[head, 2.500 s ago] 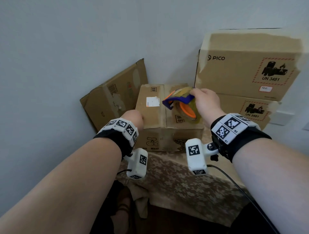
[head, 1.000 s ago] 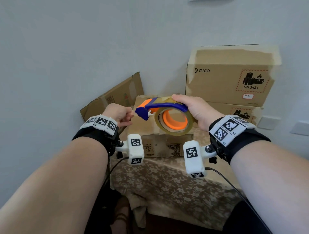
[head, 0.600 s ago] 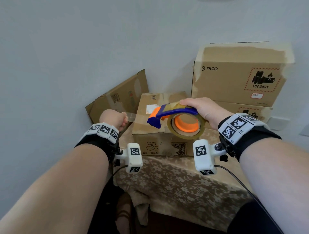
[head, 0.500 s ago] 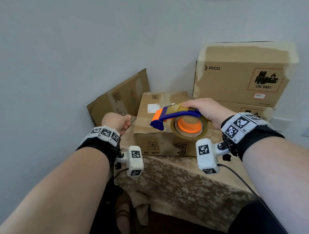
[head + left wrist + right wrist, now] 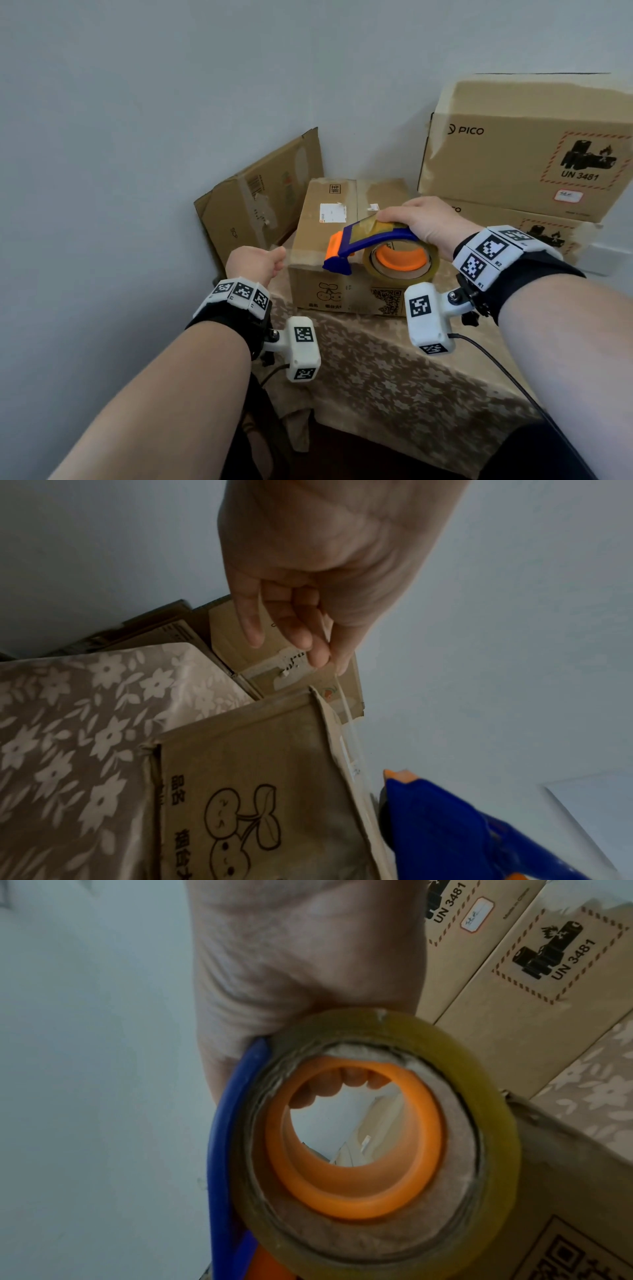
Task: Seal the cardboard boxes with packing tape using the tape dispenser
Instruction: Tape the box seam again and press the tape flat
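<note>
A small cardboard box [image 5: 325, 240] [image 5: 257, 777] stands on the table, flaps closed. My right hand [image 5: 411, 219] grips the blue and orange tape dispenser [image 5: 370, 238] [image 5: 445, 826] from above, just over the box's near top edge. Its roll of clear tape [image 5: 400, 260] [image 5: 359, 1137] fills the right wrist view. My left hand [image 5: 277, 256] [image 5: 325, 658] is beside the box's near left corner and pinches the tape end. A clear strip of tape [image 5: 301, 255] [image 5: 351, 731] runs from those fingers to the dispenser's nose.
A flattened cardboard box [image 5: 263, 195] leans on the wall behind my left hand. Two stacked PICO boxes [image 5: 513, 154] stand at the right. A flower-patterned cloth [image 5: 394, 377] covers the table, whose left edge is near the wall.
My left hand left the box top, took the tape end at the dispenser's nose and drew it out to the left. The dispenser came down and right toward the box's near edge.
</note>
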### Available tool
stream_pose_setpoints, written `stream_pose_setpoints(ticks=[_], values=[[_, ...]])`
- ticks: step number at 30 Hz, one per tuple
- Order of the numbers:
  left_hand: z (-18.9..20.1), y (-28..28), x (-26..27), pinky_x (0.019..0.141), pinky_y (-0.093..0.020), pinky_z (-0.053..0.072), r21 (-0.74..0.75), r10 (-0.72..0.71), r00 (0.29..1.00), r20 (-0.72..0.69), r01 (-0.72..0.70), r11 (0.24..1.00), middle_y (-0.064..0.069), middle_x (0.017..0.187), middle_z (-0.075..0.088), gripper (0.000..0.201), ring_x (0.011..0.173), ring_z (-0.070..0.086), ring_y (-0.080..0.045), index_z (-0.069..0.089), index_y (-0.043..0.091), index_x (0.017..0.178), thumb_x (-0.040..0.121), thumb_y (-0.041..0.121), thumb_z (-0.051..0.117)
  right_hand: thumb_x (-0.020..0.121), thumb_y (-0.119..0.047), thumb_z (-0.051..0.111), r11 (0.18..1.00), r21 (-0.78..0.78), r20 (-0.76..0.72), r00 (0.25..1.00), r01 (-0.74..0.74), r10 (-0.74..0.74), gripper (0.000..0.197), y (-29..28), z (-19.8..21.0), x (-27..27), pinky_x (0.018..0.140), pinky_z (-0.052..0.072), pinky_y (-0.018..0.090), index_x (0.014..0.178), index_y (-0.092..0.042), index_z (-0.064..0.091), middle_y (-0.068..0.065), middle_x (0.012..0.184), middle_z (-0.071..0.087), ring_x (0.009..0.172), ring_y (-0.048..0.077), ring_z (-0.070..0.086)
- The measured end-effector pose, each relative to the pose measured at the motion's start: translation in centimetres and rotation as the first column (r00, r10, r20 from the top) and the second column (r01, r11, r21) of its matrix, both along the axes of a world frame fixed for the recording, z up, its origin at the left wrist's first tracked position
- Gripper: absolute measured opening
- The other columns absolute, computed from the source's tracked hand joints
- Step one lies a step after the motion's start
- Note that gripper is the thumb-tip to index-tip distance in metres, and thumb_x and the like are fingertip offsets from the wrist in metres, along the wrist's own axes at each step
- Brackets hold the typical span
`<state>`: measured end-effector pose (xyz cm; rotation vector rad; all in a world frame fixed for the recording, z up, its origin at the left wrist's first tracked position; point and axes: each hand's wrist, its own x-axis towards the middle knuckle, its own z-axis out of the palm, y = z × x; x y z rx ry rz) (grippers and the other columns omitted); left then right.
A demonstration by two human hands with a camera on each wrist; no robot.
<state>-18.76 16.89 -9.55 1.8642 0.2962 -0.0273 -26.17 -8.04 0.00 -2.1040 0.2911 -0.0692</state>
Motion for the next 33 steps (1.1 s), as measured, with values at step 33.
stream_pose_setpoints(ticks=[33], values=[[-1.5,0.3,-0.5,0.064,-0.032,0.046,0.178,0.005,1.0,-0.016,-0.002,0.984,-0.002,0.053,0.061,0.04,0.056,0.055,-0.022,0.063,0.015,0.046,0.081,0.036,0.068,0.077,-0.046,0.07,0.988,-0.155,-0.003,1.0,0.002,-0.003,0.039,0.9,-0.4,1.0,0.063,0.043,0.03,0.057,-0.017,0.054,0.001,0.053,0.051,0.055,0.018,0.05]])
